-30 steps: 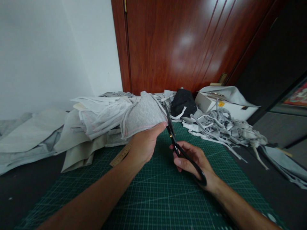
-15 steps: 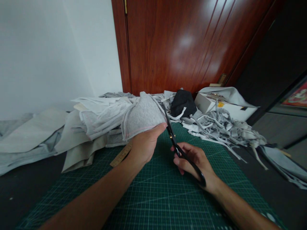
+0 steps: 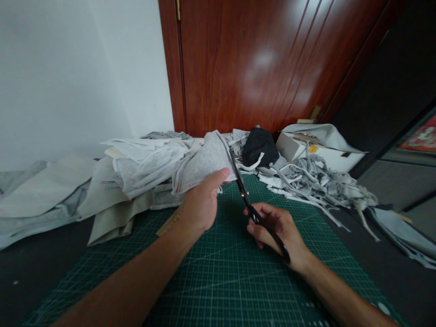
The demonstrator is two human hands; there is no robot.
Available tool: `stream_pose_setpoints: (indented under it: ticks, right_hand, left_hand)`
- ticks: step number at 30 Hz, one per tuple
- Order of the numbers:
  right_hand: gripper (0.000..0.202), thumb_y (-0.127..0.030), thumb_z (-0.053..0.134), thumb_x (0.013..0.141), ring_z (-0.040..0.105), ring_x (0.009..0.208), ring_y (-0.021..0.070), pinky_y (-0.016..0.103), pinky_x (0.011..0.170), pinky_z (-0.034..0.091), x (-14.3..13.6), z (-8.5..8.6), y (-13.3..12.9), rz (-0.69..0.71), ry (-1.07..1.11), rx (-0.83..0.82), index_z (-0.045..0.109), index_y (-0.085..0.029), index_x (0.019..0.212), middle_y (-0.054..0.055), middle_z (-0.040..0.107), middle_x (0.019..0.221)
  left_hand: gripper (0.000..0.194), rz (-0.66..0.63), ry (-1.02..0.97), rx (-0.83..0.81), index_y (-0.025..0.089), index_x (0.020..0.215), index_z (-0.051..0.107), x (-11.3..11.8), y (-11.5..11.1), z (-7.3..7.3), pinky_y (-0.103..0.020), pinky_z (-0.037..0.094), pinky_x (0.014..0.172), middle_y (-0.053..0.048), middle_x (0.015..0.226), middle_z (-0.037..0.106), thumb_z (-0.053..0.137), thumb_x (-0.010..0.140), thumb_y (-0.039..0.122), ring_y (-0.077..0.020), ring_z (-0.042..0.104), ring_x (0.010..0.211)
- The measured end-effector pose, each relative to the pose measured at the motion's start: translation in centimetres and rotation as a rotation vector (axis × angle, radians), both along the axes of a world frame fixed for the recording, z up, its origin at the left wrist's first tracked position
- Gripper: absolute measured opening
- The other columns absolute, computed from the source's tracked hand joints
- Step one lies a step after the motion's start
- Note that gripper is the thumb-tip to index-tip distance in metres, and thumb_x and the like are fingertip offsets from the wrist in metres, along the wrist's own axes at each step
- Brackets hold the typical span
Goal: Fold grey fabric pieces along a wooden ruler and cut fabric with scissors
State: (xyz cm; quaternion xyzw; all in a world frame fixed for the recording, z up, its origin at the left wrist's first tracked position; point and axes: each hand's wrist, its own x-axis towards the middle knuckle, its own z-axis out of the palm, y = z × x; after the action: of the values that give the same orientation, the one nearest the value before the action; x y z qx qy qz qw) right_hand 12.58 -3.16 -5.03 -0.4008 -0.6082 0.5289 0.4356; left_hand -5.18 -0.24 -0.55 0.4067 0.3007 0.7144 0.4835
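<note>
A: Quick q: where's the grey cloth [image 3: 204,159]?
B: Ctr of view, held up above the far part of the green mat [image 3: 221,272], R of the pale fabric pile [image 3: 150,159]. L hand [image 3: 200,204] has its near edge.
A: L fingers?
B: Thumb pressed flat on top, pinching the cloth vs. the fingers below; those are mostly hidden, so can't tell exactly how they're set.
A: And R hand [image 3: 277,227]?
B: Gripping the black scissors [image 3: 245,200], fingers curled round the handles, thumb on the near side. Can't tell which fingers go thru the loops.
A: Blades?
B: Pointing up and away, approx. together, right along the cloth's R edge. Can't tell if any fabric's betw. them.
A: Anything nr L wrist?
B: Yep, wooden ruler [image 3: 170,221] on the mat, partly covered by the arm.
A: Other stuff?
B: Black cloth item [image 3: 259,147] just past the scissor tips, to the R. Then a heap of grey strips [image 3: 316,177], w/ a white box [image 3: 327,156] behind it. Reddish-brown door [image 3: 238,59] at the back, white wall [image 3: 68,68] on the L.
</note>
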Motion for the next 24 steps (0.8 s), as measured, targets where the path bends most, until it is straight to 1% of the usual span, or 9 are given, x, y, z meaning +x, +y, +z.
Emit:
stream_pose_setpoints:
  ticks: [5, 8, 10, 12, 14, 16, 18, 20, 24]
  right_hand:
    - [0.04, -0.038, 0.091, 0.069, 0.049, 0.046, 0.0076, 0.022, 0.042, 0.042, 0.9, 0.1, 0.6, -0.019, 0.001, 0.037, 0.071, -0.018, 0.097, -0.004, 0.061, 0.072]
    - [0.038, -0.037, 0.089, 0.071, 0.049, 0.045, 0.0072, 0.021, 0.042, 0.041, 1.4, 0.2, 0.9, -0.022, -0.001, 0.059, 0.071, -0.018, 0.097, -0.004, 0.061, 0.071]
    - [0.038, -0.036, 0.089, 0.071, 0.049, 0.045, 0.0069, 0.021, 0.041, 0.041, 1.5, 0.2, 1.0, -0.019, 0.0, 0.067, 0.071, -0.017, 0.098, -0.004, 0.061, 0.07]
    - [0.04, -0.036, 0.089, 0.07, 0.049, 0.046, 0.007, 0.021, 0.042, 0.042, 1.6, 0.2, 1.0, -0.008, 0.004, 0.07, 0.072, -0.016, 0.099, -0.005, 0.06, 0.07]
    - [0.04, -0.036, 0.09, 0.07, 0.049, 0.047, 0.0071, 0.021, 0.043, 0.043, 1.5, 0.1, 1.0, 0.002, 0.004, 0.068, 0.072, -0.016, 0.099, -0.004, 0.06, 0.07]
    - [0.039, -0.037, 0.089, 0.071, 0.049, 0.048, 0.0071, 0.021, 0.043, 0.042, 1.5, 0.0, 0.9, 0.011, -0.007, 0.063, 0.071, -0.016, 0.099, -0.004, 0.06, 0.071]
    - [0.039, -0.037, 0.089, 0.072, 0.049, 0.048, 0.0072, 0.021, 0.044, 0.042, 1.5, -0.1, 1.0, 0.015, -0.028, 0.057, 0.071, -0.016, 0.1, -0.004, 0.061, 0.072]
    - [0.04, -0.038, 0.089, 0.072, 0.049, 0.049, 0.0076, 0.021, 0.044, 0.041, 1.6, -0.3, 1.0, 0.02, -0.052, 0.05, 0.07, -0.016, 0.1, -0.004, 0.06, 0.072]
    - [0.042, -0.038, 0.09, 0.073, 0.047, 0.051, 0.0077, 0.021, 0.044, 0.04, 1.5, -0.6, 1.1, 0.045, -0.085, 0.03, 0.069, -0.017, 0.102, -0.004, 0.059, 0.073]
  left_hand:
    - [0.04, -0.304, -0.182, 0.087, 0.024, 0.102, 0.075, -1.4, 0.0, 1.1, -0.052, 0.059, 0.098, -0.012, 0.131, 0.076, 0.075, 0.085, 0.06, -0.0398, 0.064, 0.134]
    - [0.056, -0.359, -0.271, 0.109, 0.027, 0.116, 0.073, -2.5, 0.4, 1.4, -0.056, 0.055, 0.106, -0.012, 0.141, 0.071, 0.07, 0.084, 0.073, -0.041, 0.055, 0.144]
    - [0.06, -0.367, -0.314, 0.113, 0.025, 0.122, 0.071, -3.3, 0.9, 1.6, -0.054, 0.054, 0.11, -0.012, 0.14, 0.072, 0.07, 0.085, 0.072, -0.0391, 0.054, 0.146]
    - [0.055, -0.383, -0.355, 0.087, 0.022, 0.125, 0.07, -4.0, 1.4, 1.6, -0.052, 0.053, 0.112, -0.011, 0.137, 0.074, 0.067, 0.091, 0.065, -0.0362, 0.056, 0.144]
    - [0.04, -0.38, -0.376, 0.016, 0.019, 0.125, 0.069, -4.3, 1.9, 1.5, -0.051, 0.053, 0.113, -0.011, 0.129, 0.077, 0.067, 0.095, 0.045, -0.0339, 0.063, 0.137]
    - [0.035, -0.375, -0.355, -0.069, 0.016, 0.123, 0.07, -4.3, 2.2, 1.4, -0.051, 0.054, 0.113, -0.011, 0.119, 0.08, 0.07, 0.089, 0.019, -0.0325, 0.07, 0.126]
    - [0.046, -0.371, -0.302, -0.129, 0.014, 0.119, 0.072, -4.0, 2.4, 1.2, -0.049, 0.056, 0.11, -0.011, 0.111, 0.081, 0.069, 0.075, 0.0, -0.0316, 0.075, 0.115]
    - [0.046, -0.355, -0.249, -0.15, 0.013, 0.111, 0.075, -3.6, 2.4, 1.1, -0.046, 0.058, 0.104, -0.01, 0.103, 0.082, 0.071, 0.069, -0.006, -0.0296, 0.078, 0.104]
    - [0.018, -0.335, -0.179, -0.156, 0.01, 0.087, 0.078, -2.8, 2.2, 0.8, -0.032, 0.06, 0.08, -0.009, 0.086, 0.08, 0.083, 0.071, 0.003, -0.0203, 0.075, 0.078]
